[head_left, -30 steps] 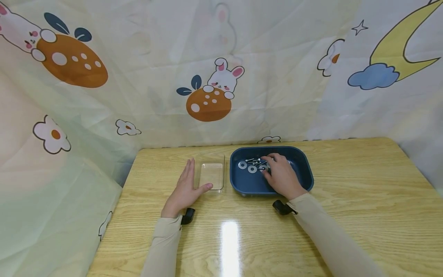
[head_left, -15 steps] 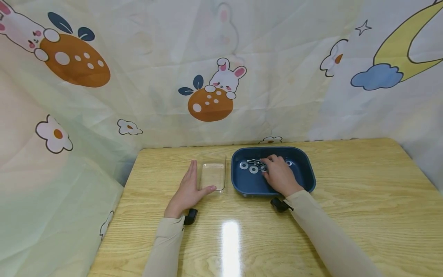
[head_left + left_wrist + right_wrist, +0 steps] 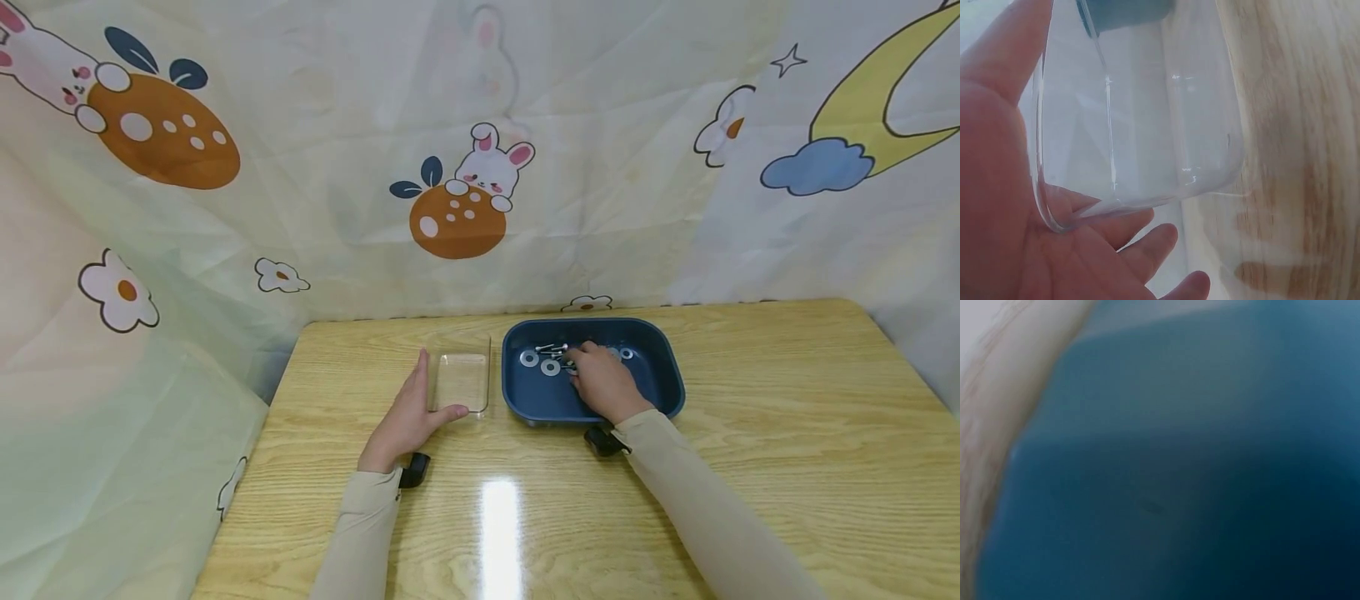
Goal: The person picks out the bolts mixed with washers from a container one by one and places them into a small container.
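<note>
My left hand rests against the left side and near corner of a clear plastic box, fingers straight and thumb spread along the front. In the left wrist view the transparent wall of the box meets the palm, and the fingers lie extended beyond it. My right hand reaches down into a dark blue tray, its fingertips among silver screws and flat washers. Whether those fingertips pinch anything is hidden. The right wrist view holds only a blurred blue tray wall.
The tray stands just right of the clear box on a wooden table. A smaller washer lies in the tray to the right of the hand. Behind the table hangs a patterned cloth.
The right fingers have drawn back slightly and bent further among the screws, uncovering washers on the right. The left hand stays at the box; the view has shifted slightly.
</note>
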The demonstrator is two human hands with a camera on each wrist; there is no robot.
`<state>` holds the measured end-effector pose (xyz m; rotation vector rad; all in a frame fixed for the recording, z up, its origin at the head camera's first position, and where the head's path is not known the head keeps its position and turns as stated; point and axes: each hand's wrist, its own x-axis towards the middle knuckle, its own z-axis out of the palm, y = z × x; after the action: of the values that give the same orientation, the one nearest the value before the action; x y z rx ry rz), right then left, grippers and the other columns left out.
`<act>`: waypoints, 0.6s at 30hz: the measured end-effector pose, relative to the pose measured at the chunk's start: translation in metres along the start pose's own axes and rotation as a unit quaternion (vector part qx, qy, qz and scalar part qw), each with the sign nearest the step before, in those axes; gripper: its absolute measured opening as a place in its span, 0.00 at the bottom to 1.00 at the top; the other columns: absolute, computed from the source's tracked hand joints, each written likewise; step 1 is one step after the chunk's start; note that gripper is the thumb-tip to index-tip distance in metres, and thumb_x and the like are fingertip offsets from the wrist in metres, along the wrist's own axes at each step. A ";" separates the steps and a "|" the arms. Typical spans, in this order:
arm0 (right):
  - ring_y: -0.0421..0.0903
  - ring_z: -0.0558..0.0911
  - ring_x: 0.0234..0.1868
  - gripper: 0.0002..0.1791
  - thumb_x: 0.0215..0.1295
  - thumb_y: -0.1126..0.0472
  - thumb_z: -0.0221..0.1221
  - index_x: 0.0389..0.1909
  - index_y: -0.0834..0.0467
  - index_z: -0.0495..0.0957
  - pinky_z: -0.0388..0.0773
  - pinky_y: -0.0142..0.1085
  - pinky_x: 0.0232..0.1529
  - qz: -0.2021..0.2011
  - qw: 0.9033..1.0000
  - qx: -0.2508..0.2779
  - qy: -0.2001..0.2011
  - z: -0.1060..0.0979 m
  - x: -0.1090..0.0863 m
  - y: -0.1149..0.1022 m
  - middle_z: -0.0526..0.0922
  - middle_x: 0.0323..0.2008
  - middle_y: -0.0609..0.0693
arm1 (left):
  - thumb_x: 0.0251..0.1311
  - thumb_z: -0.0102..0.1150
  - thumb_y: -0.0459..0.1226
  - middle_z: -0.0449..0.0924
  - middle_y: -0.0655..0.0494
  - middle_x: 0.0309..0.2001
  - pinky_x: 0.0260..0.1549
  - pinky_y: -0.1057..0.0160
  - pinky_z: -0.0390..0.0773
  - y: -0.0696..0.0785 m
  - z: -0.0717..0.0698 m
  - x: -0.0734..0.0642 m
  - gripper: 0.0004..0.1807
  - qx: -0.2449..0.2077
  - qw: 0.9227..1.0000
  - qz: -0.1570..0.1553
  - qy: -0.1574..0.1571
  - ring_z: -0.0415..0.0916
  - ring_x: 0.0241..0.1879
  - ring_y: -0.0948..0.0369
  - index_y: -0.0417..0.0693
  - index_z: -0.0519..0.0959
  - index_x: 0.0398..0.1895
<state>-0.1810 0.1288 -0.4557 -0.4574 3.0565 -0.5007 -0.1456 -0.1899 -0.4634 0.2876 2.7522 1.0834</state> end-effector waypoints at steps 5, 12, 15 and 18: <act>0.62 0.81 0.50 0.16 0.66 0.68 0.64 0.54 0.64 0.83 0.79 0.56 0.52 0.008 1.000 -0.004 -0.003 0.001 -0.001 -0.002 0.80 0.49 0.63 | 0.58 0.68 0.57 0.34 0.43 0.81 0.73 0.44 0.48 -0.001 0.001 -0.001 0.67 -0.021 1.000 0.001 -0.005 0.38 0.78 0.46 0.41 0.28 0.80; 0.59 0.83 0.45 0.13 0.67 0.69 0.63 0.51 0.63 0.85 0.81 0.54 0.48 0.013 1.000 -0.022 -0.003 -0.001 0.002 -0.005 0.82 0.44 0.61 | 0.58 0.70 0.55 0.36 0.44 0.81 0.72 0.45 0.51 0.001 0.001 -0.002 0.67 -0.030 1.000 -0.004 0.001 0.41 0.78 0.47 0.43 0.29 0.81; 0.57 0.84 0.43 0.12 0.67 0.70 0.62 0.49 0.63 0.86 0.81 0.53 0.46 0.012 1.000 -0.025 0.004 -0.001 0.003 -0.006 0.83 0.42 0.60 | 0.58 0.70 0.55 0.37 0.45 0.81 0.72 0.45 0.51 0.001 0.001 -0.002 0.67 -0.031 0.999 -0.006 0.000 0.41 0.78 0.47 0.43 0.29 0.81; 0.57 0.84 0.41 0.11 0.66 0.71 0.61 0.47 0.62 0.87 0.82 0.53 0.44 0.006 1.000 -0.025 0.012 -0.001 0.004 -0.006 0.83 0.40 0.59 | 0.58 0.70 0.55 0.37 0.45 0.81 0.72 0.46 0.51 0.002 0.002 -0.002 0.66 -0.032 0.999 -0.007 0.001 0.41 0.78 0.48 0.44 0.29 0.81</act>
<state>-0.1834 0.1227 -0.4530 -0.4359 3.0998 -0.4348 -0.1430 -0.1882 -0.4633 0.2577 2.7111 1.1650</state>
